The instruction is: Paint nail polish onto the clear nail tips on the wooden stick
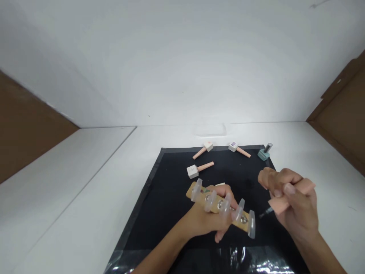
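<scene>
On the white table, a black mat is spread; on it, white bottles and a teal bottle are set, a clear tray beyond.

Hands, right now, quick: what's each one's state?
Left hand: closed on the tan display strip carrying clear nail tips.
Right hand: closed on the peach handle of a nail-polish brush.
</scene>
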`<move>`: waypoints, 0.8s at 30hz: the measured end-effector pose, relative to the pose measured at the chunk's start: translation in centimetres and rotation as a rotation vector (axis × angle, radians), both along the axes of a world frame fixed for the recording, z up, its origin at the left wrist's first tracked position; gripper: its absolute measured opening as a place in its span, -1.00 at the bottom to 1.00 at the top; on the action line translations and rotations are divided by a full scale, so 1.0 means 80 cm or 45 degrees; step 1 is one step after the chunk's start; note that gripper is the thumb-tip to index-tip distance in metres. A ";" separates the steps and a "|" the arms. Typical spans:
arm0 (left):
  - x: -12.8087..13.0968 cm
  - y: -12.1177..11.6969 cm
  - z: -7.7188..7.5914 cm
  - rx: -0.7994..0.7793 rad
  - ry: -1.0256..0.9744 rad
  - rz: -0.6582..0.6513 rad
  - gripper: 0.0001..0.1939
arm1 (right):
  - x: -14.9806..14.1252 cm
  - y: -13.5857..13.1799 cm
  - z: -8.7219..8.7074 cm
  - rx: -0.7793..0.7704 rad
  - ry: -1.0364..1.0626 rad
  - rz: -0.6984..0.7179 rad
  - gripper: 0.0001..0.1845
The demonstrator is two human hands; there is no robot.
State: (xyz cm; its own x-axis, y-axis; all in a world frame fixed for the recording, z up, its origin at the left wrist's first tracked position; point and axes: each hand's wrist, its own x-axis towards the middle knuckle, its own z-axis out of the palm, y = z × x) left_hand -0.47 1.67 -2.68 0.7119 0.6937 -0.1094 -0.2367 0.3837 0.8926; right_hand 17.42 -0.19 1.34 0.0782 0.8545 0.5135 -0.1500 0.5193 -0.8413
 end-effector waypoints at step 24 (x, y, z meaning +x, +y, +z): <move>0.010 0.004 0.025 0.177 0.348 0.092 -0.86 | 0.007 0.011 -0.001 0.226 -0.440 -0.007 -0.55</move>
State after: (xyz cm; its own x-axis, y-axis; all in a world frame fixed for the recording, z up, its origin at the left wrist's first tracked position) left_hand 0.33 1.96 -0.70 0.6175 0.7632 -0.1903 -0.0033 0.2445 0.9697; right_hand 17.96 0.68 1.22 -0.1209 0.7503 0.6500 0.1303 0.6611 -0.7389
